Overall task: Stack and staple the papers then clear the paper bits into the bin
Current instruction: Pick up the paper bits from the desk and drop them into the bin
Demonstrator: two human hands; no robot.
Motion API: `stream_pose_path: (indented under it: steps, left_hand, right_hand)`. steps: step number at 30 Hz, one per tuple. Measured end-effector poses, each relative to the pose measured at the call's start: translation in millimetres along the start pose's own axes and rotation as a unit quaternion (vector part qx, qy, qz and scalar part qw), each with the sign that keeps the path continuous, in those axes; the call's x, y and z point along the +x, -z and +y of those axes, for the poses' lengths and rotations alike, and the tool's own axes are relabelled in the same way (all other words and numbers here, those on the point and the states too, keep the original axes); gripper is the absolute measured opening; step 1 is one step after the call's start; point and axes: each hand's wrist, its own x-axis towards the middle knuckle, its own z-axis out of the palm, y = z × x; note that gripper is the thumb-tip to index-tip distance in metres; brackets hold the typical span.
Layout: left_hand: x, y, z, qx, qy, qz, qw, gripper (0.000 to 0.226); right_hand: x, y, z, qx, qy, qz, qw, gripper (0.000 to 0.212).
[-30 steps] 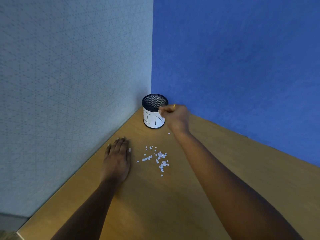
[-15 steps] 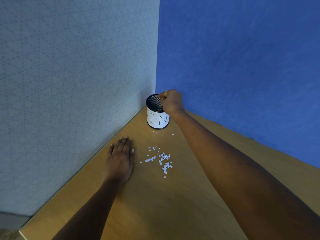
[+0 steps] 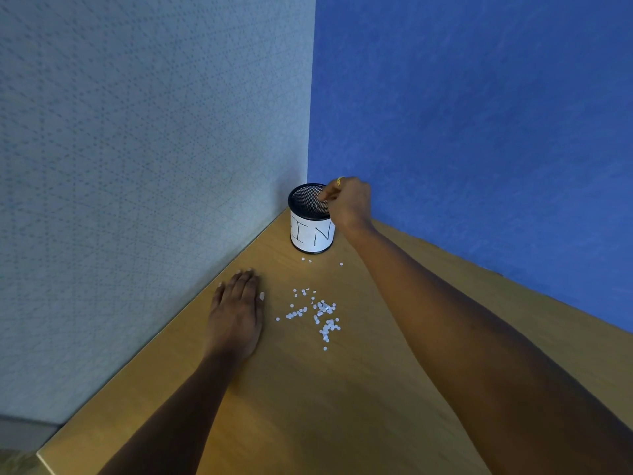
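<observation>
One text is recorded, on the bin [image 3: 306,216]. It is written on a white paper label [image 3: 313,236] that is wrapped round the bin's outer wall, below the black mesh rim. The writing is done by hand, in thin black strokes, in capitals, and stands upright.

Two letters are read plainly: "I", drawn with a bar at top and at bottom, and "N" just to its right. "IN" is thus noted as the legible part.

Left of the "I", a further mark is seen at the label's left edge, where the paper curves away from the camera. Only short horizontal strokes are shown; the letter cannot be told.
</observation>
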Motion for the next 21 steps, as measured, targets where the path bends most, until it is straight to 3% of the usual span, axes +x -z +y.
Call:
stream_pose_path:
  steps: [8, 13, 17, 21]
  left_hand:
    - [-0.2, 1.0, 1.3, 0.0, 0.0, -0.002, 1.0, 0.072]
    - [-0.1, 0.8, 0.5, -0.009, 0.0, -0.002, 1.0, 0.07]
    - [-0.3, 0.1, -0.3, -0.001, -0.006, -0.002, 1.0, 0.068]
    - [-1.2, 1.5, 0.4, -0.007, -0.006, -0.001, 1.0, 0.069]
  right_hand:
    - [-57.3, -2.0, 13.0, 0.041, 0.09, 0.009, 0.995, 0.018]
    - [-111.5, -16.1, 43.9, 0.039, 0.157, -0.094, 0.982, 0.019]
    - [-149.6, -30.1, 56.9, -0.037, 0.226, -0.225, 0.947, 0.026]
    - [-161.2, -39.3, 57.7, -0.091, 0.32, -0.227, 0.915, 0.038]
